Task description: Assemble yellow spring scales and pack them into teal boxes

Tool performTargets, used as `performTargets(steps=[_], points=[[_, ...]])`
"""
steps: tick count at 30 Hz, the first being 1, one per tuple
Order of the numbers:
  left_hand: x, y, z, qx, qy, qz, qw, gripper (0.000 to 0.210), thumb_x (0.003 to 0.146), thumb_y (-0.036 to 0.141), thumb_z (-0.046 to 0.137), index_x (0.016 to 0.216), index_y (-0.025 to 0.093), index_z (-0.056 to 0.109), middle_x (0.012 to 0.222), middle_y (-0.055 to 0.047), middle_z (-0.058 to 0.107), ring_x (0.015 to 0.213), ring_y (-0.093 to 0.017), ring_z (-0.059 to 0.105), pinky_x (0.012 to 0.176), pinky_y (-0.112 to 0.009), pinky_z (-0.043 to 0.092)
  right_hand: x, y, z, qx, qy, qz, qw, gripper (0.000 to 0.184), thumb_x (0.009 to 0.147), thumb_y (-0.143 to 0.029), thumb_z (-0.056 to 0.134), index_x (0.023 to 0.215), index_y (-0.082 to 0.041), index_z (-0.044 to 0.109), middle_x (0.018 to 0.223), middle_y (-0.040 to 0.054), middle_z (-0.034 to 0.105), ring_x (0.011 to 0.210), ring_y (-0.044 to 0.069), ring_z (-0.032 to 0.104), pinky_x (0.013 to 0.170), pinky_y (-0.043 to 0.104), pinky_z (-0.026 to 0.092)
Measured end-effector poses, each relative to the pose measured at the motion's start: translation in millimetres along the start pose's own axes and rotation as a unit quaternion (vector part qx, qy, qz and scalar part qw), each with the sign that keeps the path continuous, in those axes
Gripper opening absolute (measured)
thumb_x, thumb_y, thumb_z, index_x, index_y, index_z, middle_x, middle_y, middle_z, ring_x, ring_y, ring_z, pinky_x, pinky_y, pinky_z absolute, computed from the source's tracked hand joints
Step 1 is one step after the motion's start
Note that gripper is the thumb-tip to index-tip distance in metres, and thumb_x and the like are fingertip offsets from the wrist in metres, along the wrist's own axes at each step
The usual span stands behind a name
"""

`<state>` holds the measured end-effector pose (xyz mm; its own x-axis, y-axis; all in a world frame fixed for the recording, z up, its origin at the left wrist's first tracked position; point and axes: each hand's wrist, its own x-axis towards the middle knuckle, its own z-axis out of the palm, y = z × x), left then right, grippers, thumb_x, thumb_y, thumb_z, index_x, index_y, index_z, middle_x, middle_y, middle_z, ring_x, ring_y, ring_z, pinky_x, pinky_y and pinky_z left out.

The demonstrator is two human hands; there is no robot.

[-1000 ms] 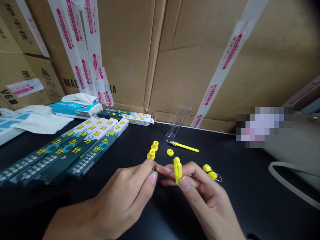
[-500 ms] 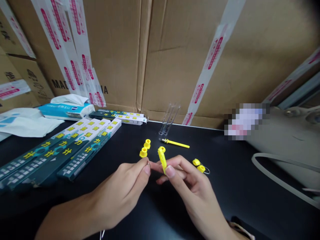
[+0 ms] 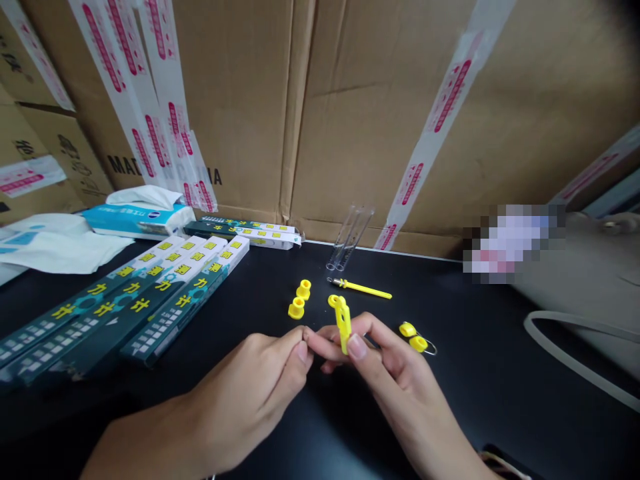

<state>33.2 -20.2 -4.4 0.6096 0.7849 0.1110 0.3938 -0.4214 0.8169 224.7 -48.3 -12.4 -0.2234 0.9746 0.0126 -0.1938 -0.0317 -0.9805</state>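
My left hand is closed in a pinch, thumb against bent forefinger. What lies between those fingertips is too small and hidden to name. My right hand holds a flat yellow plastic piece with an opening upright between thumb and fingers. The fingertips of both hands meet or nearly meet. Just beyond lie two yellow flanged caps and a small yellow ring, partly behind the held piece. Further back is a yellow rod with a metal spring end.
Two clear tubes lie near the cardboard wall. Right of my hands are yellow caps with a wire loop. Several printed long boxes and a tissue pack occupy the left. A beige bag stands at right.
The camera view has shifted, so everything sits slightly further right. The yellow piece in my right hand has turned, and its opening shows more clearly. Both hands keep their grip.
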Motion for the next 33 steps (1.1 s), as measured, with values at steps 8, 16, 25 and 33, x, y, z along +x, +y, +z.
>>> performTargets(steps=[8, 16, 25, 33], points=[[1, -2, 1.0, 0.047, -0.013, -0.048, 0.998, 0.044, 0.105, 0.039, 0.022, 0.091, 0.021, 0.060, 0.072, 0.001, 0.064, 0.057, -0.014, 0.057, 0.058, -0.026, 0.041, 1, -4, 3, 0.052, -0.018, 0.022, 0.998, 0.022, 0.098, -0.047, 0.066, 0.089, -0.027, 0.069, 0.101, 0.0002, 0.077, 0.111, 0.016, 0.067, 0.101, 0.027, 0.046], [3, 3, 3.7, 0.141, 0.004, -0.042, 0.989, 0.037, 0.098, 0.031, 0.020, 0.076, 0.023, 0.048, 0.063, 0.000, 0.059, 0.051, -0.016, 0.055, 0.050, -0.027, 0.038, -2, -7, -2, 0.035, -0.002, 0.047, 0.998, 0.027, 0.097, -0.050, 0.064, 0.105, -0.025, 0.073, 0.118, 0.0065, 0.076, 0.120, 0.022, 0.065, 0.110, 0.036, 0.042], [3, -4, 6.0, 0.190, 0.022, -0.027, 0.981, 0.031, 0.095, 0.025, 0.024, 0.076, 0.023, 0.049, 0.058, 0.000, 0.059, 0.045, -0.016, 0.054, 0.047, -0.027, 0.032, 1, -7, 0, 0.018, 0.006, 0.035, 0.999, 0.030, 0.095, -0.053, 0.066, 0.105, -0.026, 0.076, 0.109, 0.0061, 0.078, 0.114, 0.025, 0.068, 0.105, 0.039, 0.048], [9, 15, -0.5, 0.204, -0.040, -0.131, 0.969, 0.031, 0.096, 0.016, 0.028, 0.072, 0.024, 0.047, 0.054, 0.003, 0.054, 0.046, -0.015, 0.055, 0.045, -0.022, 0.035, 1, -8, -3, -0.041, 0.030, 0.006, 0.999, 0.029, 0.097, -0.049, 0.064, 0.084, -0.024, 0.065, 0.100, 0.0047, 0.077, 0.097, 0.019, 0.068, 0.089, 0.030, 0.053]])
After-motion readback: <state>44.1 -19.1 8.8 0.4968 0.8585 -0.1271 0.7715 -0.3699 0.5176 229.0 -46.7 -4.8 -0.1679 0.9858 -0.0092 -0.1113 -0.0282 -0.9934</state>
